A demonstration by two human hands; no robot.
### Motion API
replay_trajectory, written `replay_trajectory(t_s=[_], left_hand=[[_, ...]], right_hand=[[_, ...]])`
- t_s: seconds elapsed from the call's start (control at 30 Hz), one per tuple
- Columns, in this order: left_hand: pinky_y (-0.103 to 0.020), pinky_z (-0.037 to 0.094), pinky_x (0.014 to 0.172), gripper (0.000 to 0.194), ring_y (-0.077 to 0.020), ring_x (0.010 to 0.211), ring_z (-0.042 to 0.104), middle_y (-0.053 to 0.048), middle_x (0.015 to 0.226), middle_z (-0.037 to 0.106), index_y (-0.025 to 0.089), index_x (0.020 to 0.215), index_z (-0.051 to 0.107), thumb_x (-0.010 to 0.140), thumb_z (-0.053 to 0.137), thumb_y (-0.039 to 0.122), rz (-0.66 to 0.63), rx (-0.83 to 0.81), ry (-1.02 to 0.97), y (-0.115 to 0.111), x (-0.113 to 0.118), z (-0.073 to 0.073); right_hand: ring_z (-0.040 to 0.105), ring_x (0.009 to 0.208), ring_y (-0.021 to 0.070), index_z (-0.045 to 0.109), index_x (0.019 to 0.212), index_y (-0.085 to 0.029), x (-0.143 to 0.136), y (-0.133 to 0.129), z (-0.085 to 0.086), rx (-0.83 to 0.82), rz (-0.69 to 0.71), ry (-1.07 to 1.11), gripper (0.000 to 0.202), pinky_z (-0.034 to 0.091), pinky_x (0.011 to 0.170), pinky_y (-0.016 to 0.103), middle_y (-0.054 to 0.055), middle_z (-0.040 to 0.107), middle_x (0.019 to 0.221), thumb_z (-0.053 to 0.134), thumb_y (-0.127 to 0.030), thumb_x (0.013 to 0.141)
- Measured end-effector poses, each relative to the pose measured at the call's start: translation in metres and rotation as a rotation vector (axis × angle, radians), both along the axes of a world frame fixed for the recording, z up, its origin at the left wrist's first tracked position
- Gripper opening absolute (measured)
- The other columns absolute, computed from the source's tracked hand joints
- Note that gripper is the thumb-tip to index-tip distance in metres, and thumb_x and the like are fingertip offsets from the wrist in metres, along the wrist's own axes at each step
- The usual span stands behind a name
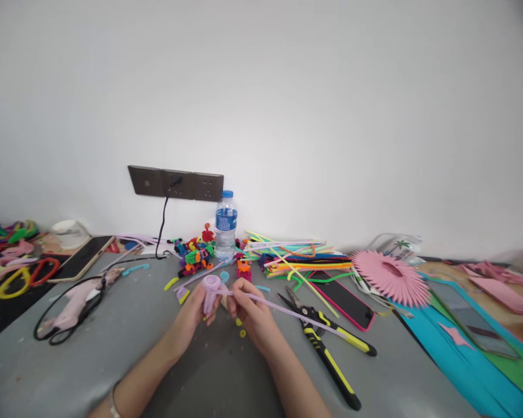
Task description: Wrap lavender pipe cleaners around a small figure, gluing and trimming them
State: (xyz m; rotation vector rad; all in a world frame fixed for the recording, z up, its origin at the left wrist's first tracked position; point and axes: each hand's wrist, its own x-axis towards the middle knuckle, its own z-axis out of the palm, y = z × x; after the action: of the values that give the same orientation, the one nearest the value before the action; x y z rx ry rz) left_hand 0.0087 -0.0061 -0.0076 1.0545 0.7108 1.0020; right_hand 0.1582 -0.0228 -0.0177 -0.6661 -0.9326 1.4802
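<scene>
My left hand (190,313) is closed around a small lilac figure (211,284) made of coiled pipe cleaner, with a round spiral on top. A long lilac pipe cleaner (283,309) runs from it to the right. My right hand (253,310) pinches this strand close to the figure, and its free end stretches over the pruning shears (318,328). Fingers hide part of the figure's lower side. Small yellow bits (243,333) lie on the grey table just behind and below my hands.
Behind stand a water bottle (225,226), colourful pipe-cleaner figures (196,255) and a pile of pipe cleaners (305,261). A pink glue gun (76,305) with its cord lies left. To the right are a pink-cased phone (344,299), a pleated pink paper disc (390,278) and blue sheets (453,360).
</scene>
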Motion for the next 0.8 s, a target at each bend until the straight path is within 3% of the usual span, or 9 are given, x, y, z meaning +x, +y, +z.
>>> replay_trajectory(t_s=[0.8], left_hand=[[-0.022,0.034,0.046,0.055,-0.0093,0.049,0.034,0.005,0.058,0.045,0.017,0.076,0.056,0.079,0.060,0.072,-0.021,-0.048,0.006,-0.0003,-0.0016,0.0023]], right_hand=[[0.044,0.052,0.0094,0.055,0.071,-0.020,0.0033,0.0005,0.0002,0.014,-0.035,-0.038,0.038,0.032,0.054,0.022,-0.005,0.054,0.058,0.076,-0.051,0.078]])
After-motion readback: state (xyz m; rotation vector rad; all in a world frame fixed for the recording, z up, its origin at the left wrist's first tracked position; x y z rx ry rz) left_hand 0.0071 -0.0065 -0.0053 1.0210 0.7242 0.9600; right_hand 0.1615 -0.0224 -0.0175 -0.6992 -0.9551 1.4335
